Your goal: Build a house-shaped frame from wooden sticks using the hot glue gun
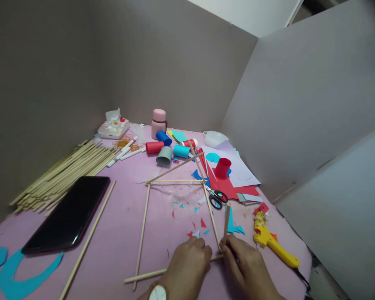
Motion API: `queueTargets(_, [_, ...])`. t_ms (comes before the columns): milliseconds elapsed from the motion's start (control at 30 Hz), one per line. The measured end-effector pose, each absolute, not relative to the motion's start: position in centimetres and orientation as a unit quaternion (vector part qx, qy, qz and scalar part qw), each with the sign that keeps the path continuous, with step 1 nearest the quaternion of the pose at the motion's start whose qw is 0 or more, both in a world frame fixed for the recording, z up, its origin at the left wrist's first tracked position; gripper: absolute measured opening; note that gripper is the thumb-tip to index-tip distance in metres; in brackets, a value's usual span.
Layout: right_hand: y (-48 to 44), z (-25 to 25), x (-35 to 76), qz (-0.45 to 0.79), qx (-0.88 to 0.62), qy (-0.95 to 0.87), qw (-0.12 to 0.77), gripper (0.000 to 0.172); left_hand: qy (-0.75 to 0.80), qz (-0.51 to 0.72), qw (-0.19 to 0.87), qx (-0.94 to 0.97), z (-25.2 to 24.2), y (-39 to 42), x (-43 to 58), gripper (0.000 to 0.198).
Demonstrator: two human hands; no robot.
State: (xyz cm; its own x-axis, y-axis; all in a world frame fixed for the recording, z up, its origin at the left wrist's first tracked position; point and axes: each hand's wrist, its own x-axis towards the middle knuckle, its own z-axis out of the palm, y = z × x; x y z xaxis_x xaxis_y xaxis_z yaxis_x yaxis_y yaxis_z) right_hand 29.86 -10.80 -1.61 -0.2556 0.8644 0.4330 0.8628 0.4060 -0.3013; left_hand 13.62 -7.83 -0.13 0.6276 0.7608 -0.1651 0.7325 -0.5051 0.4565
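Observation:
A frame of thin wooden sticks (143,227) lies on the pink tabletop, with two sticks rising at its far end. At its near right corner my right hand (243,262) pinches a wooden stick (227,218) that stands nearly upright. My left hand (190,262), wearing a watch, is closed over the near stick (146,275) of the frame; its fingertips are mostly hidden. Paper scraps (203,223) are scattered inside and around the frame. Black-handled scissors (217,198) rest against its right side.
A yellow glue gun (276,241) is at right, its cord trailing off the edge. A phone (70,212), a stick pile (65,175) and a loose stick (89,237) lie left. Paper tubes (164,156), a pink flask (158,125), tissues (114,126) and paper sheets (237,164) sit behind.

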Motion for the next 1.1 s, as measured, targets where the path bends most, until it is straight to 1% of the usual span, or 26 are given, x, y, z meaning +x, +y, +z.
queueTargets(367, [-10.93,-1.40,29.97,0.045,-0.562,-0.777,0.279,0.033,0.432,0.030,0.251,0.865,0.24,-7.88,13.65,0.020])
queueTargets(733, [-11.03,-1.30,29.96,0.052,-0.565,-0.776,0.274,0.030,0.432,0.019,0.256,0.865,0.39,-7.86,13.71,0.021])
queueTargets(967, [-10.97,-1.53,30.13,0.077,-0.571,-0.771,0.270,0.025,0.430,0.028,0.262,0.864,0.47,-7.86,13.65,0.018])
queueTargets(1100, [-11.04,-1.69,30.10,0.084,-0.573,-0.769,0.270,0.022,0.429,0.055,0.263,0.862,0.60,-8.18,13.44,0.012])
